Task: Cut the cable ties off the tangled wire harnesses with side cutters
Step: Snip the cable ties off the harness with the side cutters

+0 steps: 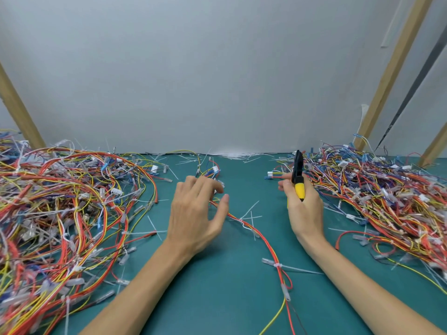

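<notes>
At far left, one wooden post [19, 112] leans against the grey wall [217, 68], and below it lies the first of two heaps of tangled wire harnesses, the left heap [72, 213], made of red, yellow, blue and white wires with many white cable ties among them. On the teal surface [229, 298] beside it, the left hand [196, 213] hovers palm down with its grip apart, the fingers spread and the thumb held away from them. Whether the fingertips touch the wires beneath them cannot be told. From under this hand one separate harness [266, 240] of red and yellow wires runs toward the near edge, between the two forearms. At least two cable ties remain fastened on it: the upper tie [242, 221] and the lower tie [278, 265], each with a white tail sticking out. Loose cut ties [232, 155] are scattered along the wall. Right of centre, the right hand [304, 206] has its grip clamped on the yellow handles of one pair of side cutters [298, 175], whose black jaws point up and away and appear closed. Just beyond lies the right heap [387, 201], and behind it stand two more posts, the tall post [396, 68] and the short post [435, 146].
</notes>
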### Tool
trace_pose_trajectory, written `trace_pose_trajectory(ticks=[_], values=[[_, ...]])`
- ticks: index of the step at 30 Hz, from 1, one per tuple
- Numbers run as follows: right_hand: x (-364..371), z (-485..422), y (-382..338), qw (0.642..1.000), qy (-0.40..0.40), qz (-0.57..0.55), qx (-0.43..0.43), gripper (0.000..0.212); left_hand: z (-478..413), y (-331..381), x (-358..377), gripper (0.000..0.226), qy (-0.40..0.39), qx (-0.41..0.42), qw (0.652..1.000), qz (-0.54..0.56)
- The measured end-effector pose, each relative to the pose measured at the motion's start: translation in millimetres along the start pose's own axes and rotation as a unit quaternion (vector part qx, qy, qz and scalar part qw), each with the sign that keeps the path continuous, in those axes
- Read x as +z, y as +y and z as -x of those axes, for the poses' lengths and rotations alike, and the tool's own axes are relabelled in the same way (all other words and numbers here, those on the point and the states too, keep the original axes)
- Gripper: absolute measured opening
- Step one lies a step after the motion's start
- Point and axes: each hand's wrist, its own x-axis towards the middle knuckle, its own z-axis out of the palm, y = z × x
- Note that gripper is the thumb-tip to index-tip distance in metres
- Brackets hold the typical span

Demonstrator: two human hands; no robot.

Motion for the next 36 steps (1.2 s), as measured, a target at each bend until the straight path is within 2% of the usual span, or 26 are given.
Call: trace_pose_trajectory(ticks=[3, 5, 8, 10, 14, 17, 21, 23, 24, 28, 32, 34, 36], values=[[-0.8, -2.3, 1.0, 0.999, 0.003, -0.041, 0.02, 0.01, 1.5, 14.3, 3.1, 0.035, -0.06, -0.119, 0.99, 0.052], [-2.0, -1.9, -0.7, 0.997, 0.01, -0.068, 0.031, 0.012, 5.3, 22.3, 9.8, 0.05, -0.13, -0.191, 0.972, 0.051], [-1.7, -2.2, -0.4, 0.992, 0.01, -0.11, 0.058, 0.018, 11.2, 29.0, 15.5, 0.068, -0.235, -0.203, 0.949, -0.05], [-1.0, -3.9, 0.7, 0.989, 0.006, -0.122, 0.079, 0.023, 11.2, 32.4, 18.4, 0.074, -0.261, -0.195, 0.939, -0.107], [-1.1, -6.5, 4.4, 0.985, 0.006, -0.146, 0.094, 0.015, 10.2, 37.6, 25.6, 0.063, -0.288, -0.181, 0.923, -0.178], [-2.3, -5.2, 4.2, 0.984, -0.005, -0.157, 0.085, 0.016, 7.8, 35.6, 25.4, 0.051, -0.302, -0.194, 0.917, -0.172], [-2.6, -3.4, 1.0, 0.983, -0.027, -0.159, 0.086, 0.018, 3.5, 27.9, 18.1, 0.032, -0.293, -0.234, 0.925, -0.061], [-2.3, -2.4, -2.4, 0.981, -0.034, -0.169, 0.089, 0.019, 1.5, 18.2, 14.1, 0.01, -0.261, -0.256, 0.93, 0.026], [-2.6, -1.8, -3.8, 0.979, -0.035, -0.176, 0.092, 0.019, 1.1, 12.7, 12.9, 0.006, -0.235, -0.255, 0.936, 0.066], [-5.8, 0.1, -6.8, 0.97, -0.046, -0.207, 0.12, 0.021, 3.0, -1.4, 11.1, 0.019, -0.137, -0.173, 0.968, 0.124], [-5.2, 0.5, -5.0, 0.975, -0.078, -0.178, 0.103, 0.019, 5.6, -2.9, 14.3, 0.022, -0.122, -0.116, 0.979, 0.111], [-4.4, 0.5, -4.9, 0.979, -0.092, -0.156, 0.089, 0.022, 4.5, -2.9, 14.7, 0.02, -0.122, -0.128, 0.975, 0.134], [-4.5, 1.3, -5.6, 0.983, -0.098, -0.136, 0.074, 0.023, 2.3, -2.7, 13.2, 0.018, -0.122, -0.181, 0.955, 0.2]])
